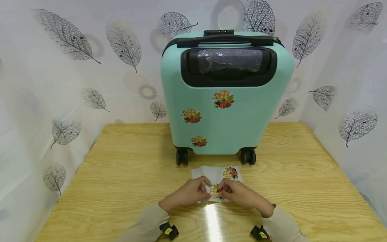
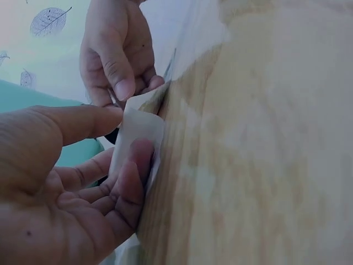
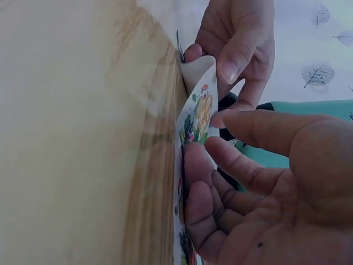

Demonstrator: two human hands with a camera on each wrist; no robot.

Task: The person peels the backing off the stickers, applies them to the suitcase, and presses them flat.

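Observation:
A white sticker sheet (image 1: 198,173) lies on the table in front of the suitcase, printed with round fruit stickers. My left hand (image 1: 191,192) grips its left part, fingers curled behind and thumb at the edge; in the left wrist view the sheet's edge (image 2: 132,124) bends upward. My right hand (image 1: 240,193) pinches at the lower sticker (image 1: 214,191), thumb and index finger close together at its right side. In the right wrist view that orange-and-fruit sticker (image 3: 204,110) stands tilted up between both hands. Another sticker (image 1: 231,172) shows at the sheet's upper right corner.
Behind the sheet stands a mint-green suitcase (image 1: 235,121) on black wheels (image 1: 248,156), with three fruit stickers on its front. Its black handle recess (image 1: 226,80) is partly covered by clear film. Leaf-patterned cloth (image 1: 130,87) surrounds the wooden table (image 1: 121,161).

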